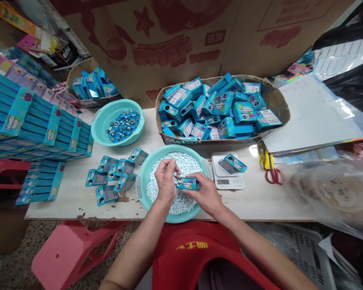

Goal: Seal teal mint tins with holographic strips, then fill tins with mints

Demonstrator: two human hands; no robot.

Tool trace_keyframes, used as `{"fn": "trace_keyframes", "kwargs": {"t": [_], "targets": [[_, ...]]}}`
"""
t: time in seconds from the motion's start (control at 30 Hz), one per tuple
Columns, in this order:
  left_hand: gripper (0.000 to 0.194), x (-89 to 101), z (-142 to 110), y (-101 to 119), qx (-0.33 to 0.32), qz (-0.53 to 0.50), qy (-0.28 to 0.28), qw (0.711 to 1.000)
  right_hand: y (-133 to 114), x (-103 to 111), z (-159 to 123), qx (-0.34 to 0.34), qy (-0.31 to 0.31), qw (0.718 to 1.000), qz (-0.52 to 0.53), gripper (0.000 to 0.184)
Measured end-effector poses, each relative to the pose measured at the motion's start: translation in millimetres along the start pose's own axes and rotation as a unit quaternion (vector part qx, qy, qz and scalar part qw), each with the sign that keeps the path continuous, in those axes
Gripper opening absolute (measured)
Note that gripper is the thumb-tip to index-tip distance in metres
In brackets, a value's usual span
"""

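Observation:
My right hand [204, 194] grips a small blue candy box [186, 183] over a teal bowl [142, 174] full of small white candies [186, 163]. My left hand [165, 180] is pinched at the box's left end, its fingertips closed on something too small to make out. Both hands hover above the candies at the table's front edge. Another blue box [232, 164] lies on a small white scale [228, 177] just right of the bowl.
A cardboard tray [278, 105] of blue boxes stands behind the bowl. A second teal bowl [101, 129] holds shiny blue pieces. Several filled boxes [113, 175] lie left. Stacked blue cartons [33, 125], red scissors [272, 171], a plastic bag [329, 189] and pink stools [69, 249] surround.

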State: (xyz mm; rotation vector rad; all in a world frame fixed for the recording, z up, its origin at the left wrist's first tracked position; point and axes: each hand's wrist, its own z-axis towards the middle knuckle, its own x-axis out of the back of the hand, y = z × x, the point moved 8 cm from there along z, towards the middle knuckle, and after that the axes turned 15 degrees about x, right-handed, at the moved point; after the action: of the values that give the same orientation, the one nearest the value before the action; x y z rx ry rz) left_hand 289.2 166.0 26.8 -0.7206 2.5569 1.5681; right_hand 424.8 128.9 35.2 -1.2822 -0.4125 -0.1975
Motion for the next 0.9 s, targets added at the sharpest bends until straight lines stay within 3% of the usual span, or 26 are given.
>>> {"fn": "trace_keyframes", "kwargs": {"t": [0.17,0.3,0.5,0.7,0.9], "targets": [[0.026,0.8,-14,8,-0.041,0.01,0.013,0.999,-9,1,-3,0.005,0.038,0.998,0.044,0.03],[0.029,10.0,-9,-6,-0.008,0.001,0.051,0.999,1,-4,-6,-0.034,0.05,0.997,0.047,0.025],[0.027,4.4,-14,5,-0.046,-0.012,0.035,0.998,-4,0,-8,-0.005,0.076,0.995,0.071,0.027],[0.029,0.9,-9,-1,-0.037,-0.009,0.046,0.998,4,-4,-8,-0.009,0.082,0.994,0.067,0.025],[0.028,-10.1,-12,13,-0.025,-0.006,0.017,1.0,8,6,-12,-0.029,0.091,0.99,0.103,0.028]]}}
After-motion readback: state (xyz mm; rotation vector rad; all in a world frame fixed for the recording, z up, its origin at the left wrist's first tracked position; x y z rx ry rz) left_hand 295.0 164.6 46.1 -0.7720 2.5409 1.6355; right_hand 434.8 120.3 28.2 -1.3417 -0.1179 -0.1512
